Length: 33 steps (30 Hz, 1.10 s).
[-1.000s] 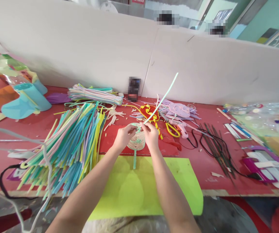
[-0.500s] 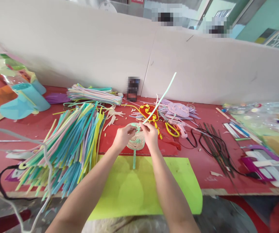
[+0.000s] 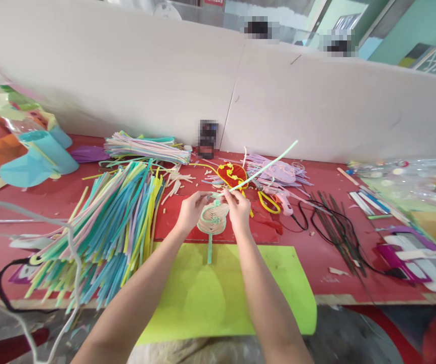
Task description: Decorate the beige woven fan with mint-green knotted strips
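Pale-green stem (image 3: 263,166) (just one) held by two hands (image 3: 192,212) (image 3: 240,210)

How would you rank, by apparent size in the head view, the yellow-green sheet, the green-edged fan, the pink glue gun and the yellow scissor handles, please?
1. Yellow-green sheet
2. Green-edged fan
Pink glue gun and yellow scissor handles follow, too alike to rank.

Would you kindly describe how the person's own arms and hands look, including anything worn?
The left forearm and right forearm are bare, with no sleeve in view. The left hand and right hand wear no gloves, and no watch or bracelet shows. Finger detail is too small to rule out a ring.
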Available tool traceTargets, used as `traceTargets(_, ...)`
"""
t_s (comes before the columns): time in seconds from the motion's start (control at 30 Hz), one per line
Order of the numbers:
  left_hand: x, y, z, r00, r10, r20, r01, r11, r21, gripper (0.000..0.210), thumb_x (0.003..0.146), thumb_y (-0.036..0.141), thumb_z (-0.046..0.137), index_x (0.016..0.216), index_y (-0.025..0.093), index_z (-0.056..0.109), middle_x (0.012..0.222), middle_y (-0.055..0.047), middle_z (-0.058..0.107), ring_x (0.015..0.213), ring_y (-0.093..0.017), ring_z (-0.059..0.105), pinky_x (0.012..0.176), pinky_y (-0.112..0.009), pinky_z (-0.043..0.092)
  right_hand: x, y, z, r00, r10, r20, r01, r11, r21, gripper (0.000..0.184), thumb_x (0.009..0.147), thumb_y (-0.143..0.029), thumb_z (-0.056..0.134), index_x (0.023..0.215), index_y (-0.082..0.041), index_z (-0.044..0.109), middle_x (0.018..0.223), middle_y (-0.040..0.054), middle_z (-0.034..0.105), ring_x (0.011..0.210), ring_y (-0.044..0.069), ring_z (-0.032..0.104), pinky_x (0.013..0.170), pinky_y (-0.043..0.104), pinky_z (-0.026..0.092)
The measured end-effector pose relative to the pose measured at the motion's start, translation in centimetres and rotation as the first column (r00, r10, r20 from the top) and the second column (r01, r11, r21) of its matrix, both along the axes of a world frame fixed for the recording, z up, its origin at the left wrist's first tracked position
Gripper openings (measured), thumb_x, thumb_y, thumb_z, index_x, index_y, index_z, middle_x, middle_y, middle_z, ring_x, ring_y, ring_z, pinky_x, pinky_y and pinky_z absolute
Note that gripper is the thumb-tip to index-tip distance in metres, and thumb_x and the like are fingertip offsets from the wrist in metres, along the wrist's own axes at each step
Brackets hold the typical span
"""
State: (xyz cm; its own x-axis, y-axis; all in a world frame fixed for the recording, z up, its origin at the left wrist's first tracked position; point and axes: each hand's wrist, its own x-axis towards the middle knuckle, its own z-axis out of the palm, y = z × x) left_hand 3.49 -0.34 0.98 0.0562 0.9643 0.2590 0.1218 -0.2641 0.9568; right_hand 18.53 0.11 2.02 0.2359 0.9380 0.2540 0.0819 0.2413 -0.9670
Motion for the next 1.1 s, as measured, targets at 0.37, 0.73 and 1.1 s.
traceTargets(0.37, 0.0, 0.3, 0.2, 0.978, -0.085, 0.189, 0.118, 0.978, -0.171, 0.026, 0.080, 0.041, 0.058, 0.083, 0.015, 0.057, 0.070, -0.003, 0.068, 0.064, -0.016, 0.067, 0.070, -0.032, 0.056, -0.4, 0.1, -0.5, 0.994, 0.101, -0.047, -0.103, 0.994, -0.030, 0.031, 0.077, -0.051, 0.062, 0.076, -0.020, 0.066, 0.073, 0.0027, 0.068, 0.066, 0.018, 0.064, 0.067, 0.031, 0.054)
traceTargets(0.73, -0.5, 0.3, 0.1, 0.865, -0.112, 0.489, 0.306, 0.891, -0.336, 0.029, 0.074, 0.039, 0.067, 0.086, 0.017, 0.053, 0.078, -0.003, 0.069, 0.067, -0.012, 0.067, 0.071, -0.026, 0.054, -0.4, 0.0, -0.5, 0.993, 0.114, 0.045, -0.114, 0.994, -0.003, 0.032, 0.080, -0.051, 0.058, 0.081, -0.020, 0.067, 0.080, 0.0048, 0.071, 0.073, 0.020, 0.066, 0.069, 0.031, 0.055)
traceTargets(1.1, -0.8, 0.4, 0.3, 0.885, -0.145, 0.442, 0.335, 0.858, -0.390, 0.024, 0.070, 0.032, 0.070, 0.078, 0.015, 0.056, 0.067, -0.004, 0.068, 0.058, -0.012, 0.065, 0.063, -0.025, 0.054, 0.1, -0.3, 0.6, 0.970, 0.200, 0.135, -0.199, 0.980, -0.027, 0.032, 0.078, -0.051, 0.061, 0.073, -0.020, 0.066, 0.063, 0.0011, 0.065, 0.061, 0.018, 0.064, 0.063, 0.029, 0.052)
